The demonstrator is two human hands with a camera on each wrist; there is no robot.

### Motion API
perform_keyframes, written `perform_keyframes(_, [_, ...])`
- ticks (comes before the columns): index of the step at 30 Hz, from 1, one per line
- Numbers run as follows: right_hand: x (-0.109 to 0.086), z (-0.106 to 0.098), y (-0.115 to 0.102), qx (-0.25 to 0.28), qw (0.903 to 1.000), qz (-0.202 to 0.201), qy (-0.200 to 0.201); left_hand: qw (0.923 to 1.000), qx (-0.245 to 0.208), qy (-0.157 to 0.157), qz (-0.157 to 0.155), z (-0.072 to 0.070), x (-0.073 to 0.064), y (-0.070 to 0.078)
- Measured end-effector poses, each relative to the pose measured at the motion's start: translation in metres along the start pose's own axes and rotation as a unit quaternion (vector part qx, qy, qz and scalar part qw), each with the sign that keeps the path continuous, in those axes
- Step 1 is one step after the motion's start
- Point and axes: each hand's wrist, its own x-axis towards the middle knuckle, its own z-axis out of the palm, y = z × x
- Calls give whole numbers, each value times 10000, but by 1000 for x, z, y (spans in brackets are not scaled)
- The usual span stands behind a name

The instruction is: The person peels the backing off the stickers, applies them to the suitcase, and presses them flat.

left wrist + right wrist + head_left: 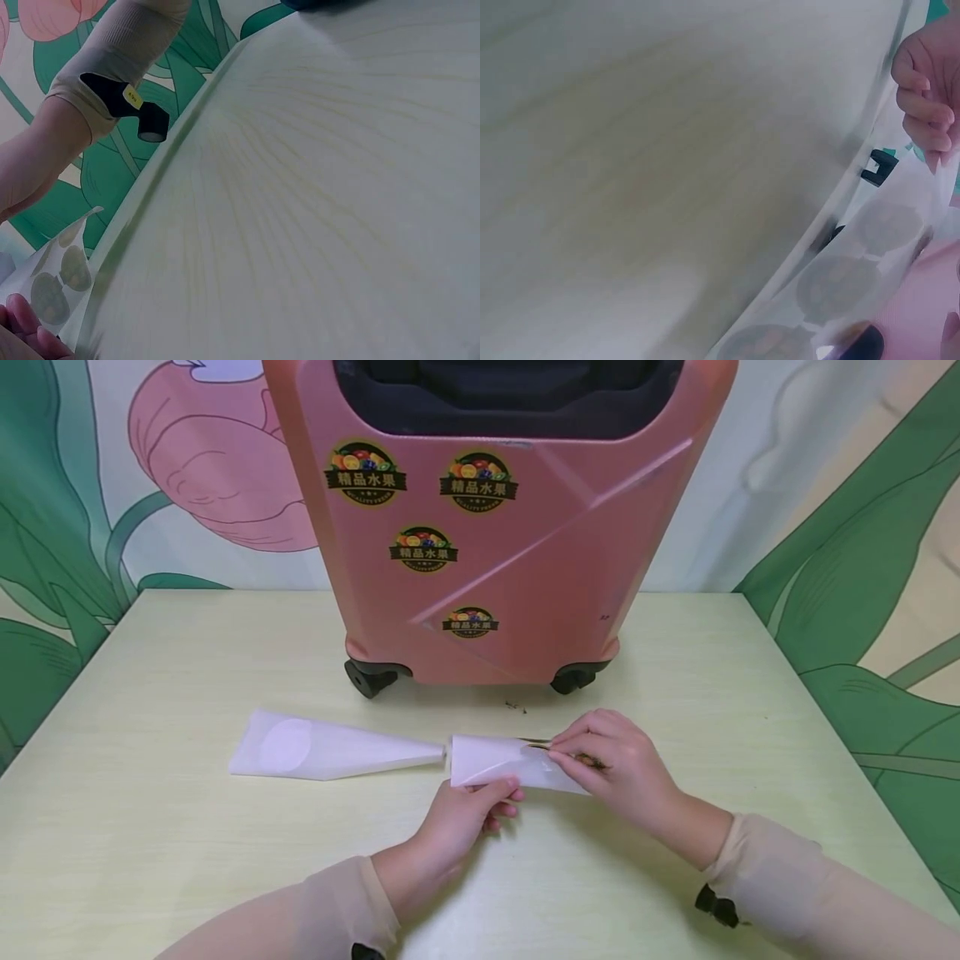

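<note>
- Pinches sticker sheet (487,758) by its near edge in left hand (467,820), probably for steadiness.
- Pinches an apparent sticker (592,762) in the right hand (626,770), likely lifting it.

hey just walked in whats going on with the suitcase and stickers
A person grips a white sticker sheet with the left hand, while the right hand pinches what looks like a sticker at it, perhaps peeling it off. Four fruit stickers are on the pink suitcase standing just beyond, and another white sheet lies on the table to the left.
</note>
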Motion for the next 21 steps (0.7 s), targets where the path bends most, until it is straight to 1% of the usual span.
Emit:
perform_keyframes(2, [1, -1, 0, 1, 9999, -67, 106, 10000, -25, 19, 3, 0, 0, 0])
perform_keyframes(6, [2, -3, 2, -16, 9997, -40, 222, 9999, -93, 40, -6, 0, 0, -1])
perform_keyframes(16, [6, -9, 4, 42, 9988, 192, 453, 9985, -367, 13, -400, -4, 2, 0])
perform_keyframes(21, [6, -9, 5, 71, 9986, 301, 438, 9964, -598, -33, -606, -6, 2, 1])
